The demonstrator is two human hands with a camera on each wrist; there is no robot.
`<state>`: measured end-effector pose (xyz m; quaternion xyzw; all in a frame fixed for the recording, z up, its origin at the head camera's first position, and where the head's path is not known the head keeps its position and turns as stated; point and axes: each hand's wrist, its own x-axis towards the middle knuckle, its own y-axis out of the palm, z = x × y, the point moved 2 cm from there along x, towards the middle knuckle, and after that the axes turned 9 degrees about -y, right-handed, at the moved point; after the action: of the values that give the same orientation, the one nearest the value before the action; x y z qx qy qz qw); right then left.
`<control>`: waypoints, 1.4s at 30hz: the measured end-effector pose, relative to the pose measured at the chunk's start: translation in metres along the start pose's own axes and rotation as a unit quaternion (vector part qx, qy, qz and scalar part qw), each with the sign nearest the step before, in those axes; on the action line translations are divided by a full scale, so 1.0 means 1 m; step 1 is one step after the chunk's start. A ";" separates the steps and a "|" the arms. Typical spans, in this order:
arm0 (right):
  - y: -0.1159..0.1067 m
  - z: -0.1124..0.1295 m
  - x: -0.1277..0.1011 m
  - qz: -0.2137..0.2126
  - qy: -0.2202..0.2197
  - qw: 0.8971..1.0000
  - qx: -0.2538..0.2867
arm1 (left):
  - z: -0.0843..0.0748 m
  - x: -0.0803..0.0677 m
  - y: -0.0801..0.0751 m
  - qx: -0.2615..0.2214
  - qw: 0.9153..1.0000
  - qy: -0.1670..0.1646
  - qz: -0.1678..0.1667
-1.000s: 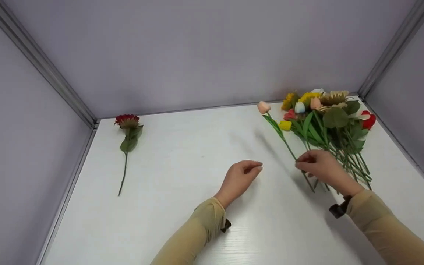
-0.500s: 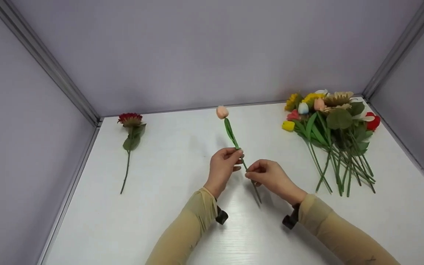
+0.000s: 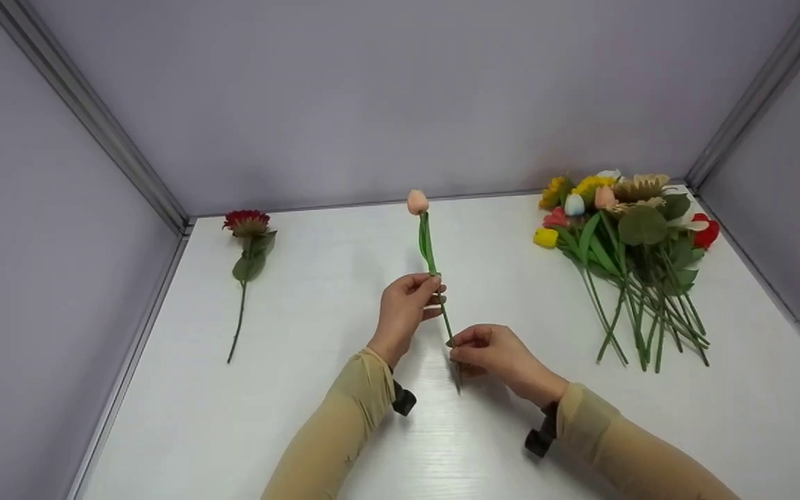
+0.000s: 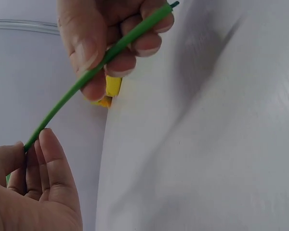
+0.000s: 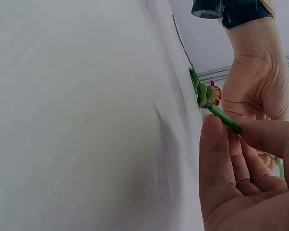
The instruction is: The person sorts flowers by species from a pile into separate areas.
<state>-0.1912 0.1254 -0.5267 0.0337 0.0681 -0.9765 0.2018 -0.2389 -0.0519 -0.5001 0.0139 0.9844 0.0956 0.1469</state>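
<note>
A peach tulip (image 3: 417, 201) on a long green stem (image 3: 429, 258) stands tilted above the middle of the white table (image 3: 317, 292). My left hand (image 3: 433, 289) pinches the stem about halfway up. My right hand (image 3: 454, 347) pinches it near the lower end. In the left wrist view the stem (image 4: 82, 84) runs on a slant from my left hand (image 4: 31, 149) up to my right hand (image 4: 103, 70). The right wrist view shows my right hand (image 5: 231, 132) pinching the stem (image 5: 226, 119), with my left hand (image 5: 260, 82) beyond.
A red flower (image 3: 246, 226) with its stem lies at the table's far left. A bunch of several mixed flowers (image 3: 622, 236) lies at the far right. Grey walls with metal corner posts (image 3: 87, 118) close in the table on three sides.
My right hand carried the peach tulip from the bunch to the table's middle. My left hand took hold of the stem. The right hand then slid lower and the tulip stands more upright.
</note>
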 end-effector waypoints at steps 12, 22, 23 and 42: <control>0.006 -0.003 0.004 -0.028 -0.009 1.000 -0.006 | 0.006 -0.004 -0.006 -0.002 1.000 -0.018 0.014; 0.009 0.005 0.012 0.005 -0.055 0.994 -0.095 | -0.001 0.006 -0.039 0.072 0.997 -0.027 -0.022; 0.009 0.007 0.014 0.009 -0.067 0.990 -0.123 | -0.003 0.008 -0.048 0.080 0.996 -0.028 -0.032; 0.026 0.031 0.038 0.063 -0.226 0.858 -0.456 | -0.023 0.035 -0.167 0.282 0.939 -0.053 -0.187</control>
<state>-0.2170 0.0826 -0.5032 -0.2795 0.4564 -0.8020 0.2654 -0.2789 -0.2178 -0.5206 -0.1248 0.9466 -0.2159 0.2043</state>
